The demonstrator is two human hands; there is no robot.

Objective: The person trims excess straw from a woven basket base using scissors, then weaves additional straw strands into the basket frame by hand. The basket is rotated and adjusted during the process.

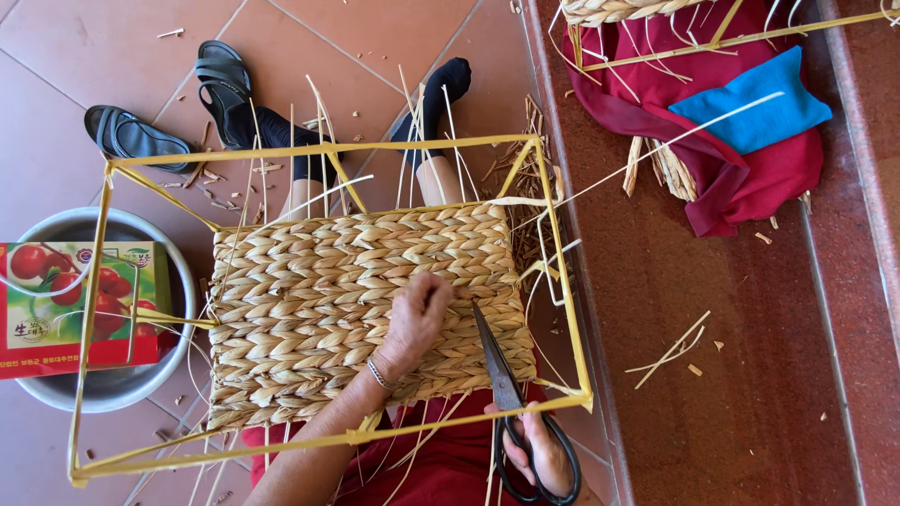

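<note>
A woven straw panel fills the bottom of a yellow wire frame resting over my legs. My left hand, with a bracelet on its wrist, lies on the panel right of its middle, fingers curled down onto the braids. My right hand is at the frame's near right corner with its fingers through the black handles of large scissors. The blades look closed and point up across the panel towards my left hand. Loose straw ends stick out around the panel's edges.
A metal basin with a red fruit-printed box on it stands at the left. Two dark sandals lie on the tiled floor beyond my feet. At the right, a step holds a red cloth, a blue cloth and another woven piece.
</note>
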